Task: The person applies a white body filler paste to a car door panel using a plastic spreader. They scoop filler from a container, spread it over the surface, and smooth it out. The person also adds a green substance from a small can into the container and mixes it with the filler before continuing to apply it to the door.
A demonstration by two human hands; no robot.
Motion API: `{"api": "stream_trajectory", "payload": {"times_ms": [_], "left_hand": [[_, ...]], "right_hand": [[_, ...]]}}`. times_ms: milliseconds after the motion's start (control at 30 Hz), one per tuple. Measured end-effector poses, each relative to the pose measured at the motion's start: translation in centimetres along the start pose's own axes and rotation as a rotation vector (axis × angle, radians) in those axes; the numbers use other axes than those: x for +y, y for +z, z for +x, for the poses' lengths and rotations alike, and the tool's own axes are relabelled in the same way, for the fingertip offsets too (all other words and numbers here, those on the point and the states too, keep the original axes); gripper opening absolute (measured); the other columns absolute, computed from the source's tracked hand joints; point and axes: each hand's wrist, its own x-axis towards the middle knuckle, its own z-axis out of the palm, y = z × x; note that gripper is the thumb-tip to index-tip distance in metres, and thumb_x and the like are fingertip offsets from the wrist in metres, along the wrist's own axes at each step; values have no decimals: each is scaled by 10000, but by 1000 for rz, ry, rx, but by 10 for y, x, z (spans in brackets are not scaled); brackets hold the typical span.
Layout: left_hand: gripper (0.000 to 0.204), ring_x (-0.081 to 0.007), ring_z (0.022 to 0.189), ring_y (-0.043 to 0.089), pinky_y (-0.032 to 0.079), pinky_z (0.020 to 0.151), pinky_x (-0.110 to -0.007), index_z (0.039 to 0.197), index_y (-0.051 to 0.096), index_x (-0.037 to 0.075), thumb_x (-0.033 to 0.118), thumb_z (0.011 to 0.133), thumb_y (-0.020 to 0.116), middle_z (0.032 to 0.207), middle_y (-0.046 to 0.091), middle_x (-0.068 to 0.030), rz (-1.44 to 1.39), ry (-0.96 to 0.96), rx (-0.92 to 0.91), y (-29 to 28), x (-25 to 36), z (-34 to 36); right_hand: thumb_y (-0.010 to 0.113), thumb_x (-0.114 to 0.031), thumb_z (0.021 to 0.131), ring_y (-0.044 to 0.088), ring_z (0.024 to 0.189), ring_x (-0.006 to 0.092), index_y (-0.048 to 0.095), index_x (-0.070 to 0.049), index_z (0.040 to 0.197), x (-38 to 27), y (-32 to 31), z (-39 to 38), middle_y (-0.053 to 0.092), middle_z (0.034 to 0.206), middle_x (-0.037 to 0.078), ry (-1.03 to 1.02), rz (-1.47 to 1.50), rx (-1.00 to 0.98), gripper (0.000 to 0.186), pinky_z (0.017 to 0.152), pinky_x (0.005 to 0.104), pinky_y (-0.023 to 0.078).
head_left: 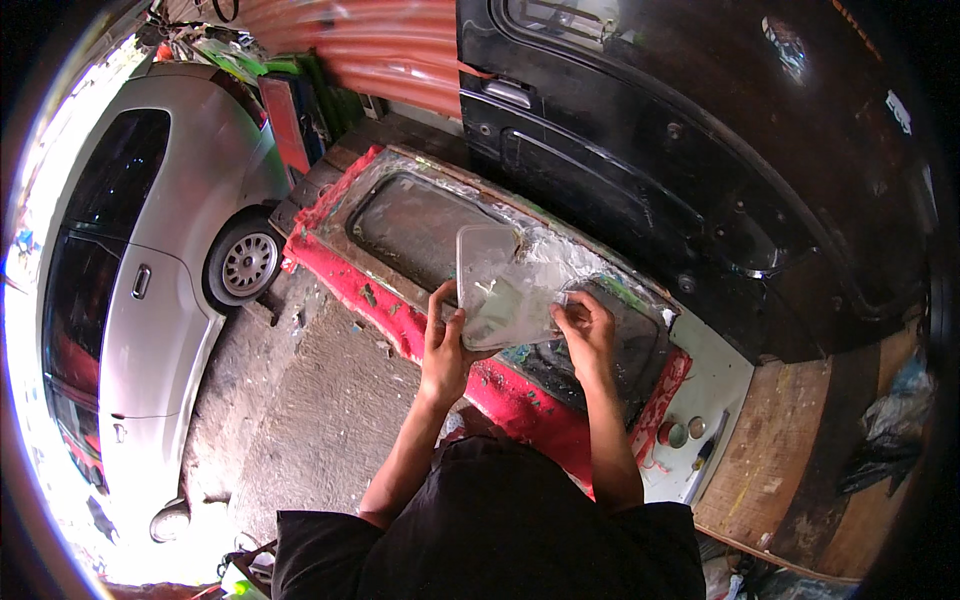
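I hold a see-through, squarish plastic container or lid [489, 262] with rounded corners in front of me. My left hand [446, 335] is closed on its lower left edge, with the thumb on the near side. At its right edge my right hand [585, 330] is closed with fingertips together, pinching the rim. White smears and pale green show on or through the plastic; I cannot tell which. Below it lies a long dark-windowed panel [410, 225], smeared with white paste [560, 250], resting on a red cloth [345, 275].
A silver car [165, 290] stands at the left. Large black vehicle panels [610, 130] lean along the far right. Small tins [675, 433] and a dark-handled tool [704, 452] sit on a pale surface at the right, beside wooden boards [780, 440]. Red corrugated sheeting [370, 50] rises behind.
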Motion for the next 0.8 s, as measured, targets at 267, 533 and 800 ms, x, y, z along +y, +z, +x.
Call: {"api": "stream_trajectory", "payload": {"times_ms": [267,533,800], "left_hand": [[442,-390,1155,646,647,792,-499,1499,267,177,133,1071,368,1378,519,-221,133,-16,-49,2,-1,3],[418,-213,1142,595,589,807,-347,1491,342,137,115,1080,416,1322,547,-119,211,-16,-69,-4,-17,8],[423,-187,1095,616,582,801,-319,1490,352,133,113,1075,431,1295,564,-105,248,-18,-78,-3,-17,6]], "right_hand": [[735,-32,903,630,711,79,645,28,1077,5,21,-4,708,807,57,-11,-2,-12,205,621,256,502],[763,-82,887,635,698,82,671,22,1048,4,34,-2,727,791,81,-38,-47,-68,212,629,262,492],[748,-22,894,600,746,69,666,4,1019,-8,29,-2,686,828,15,96,241,-118,152,680,243,473]]}}
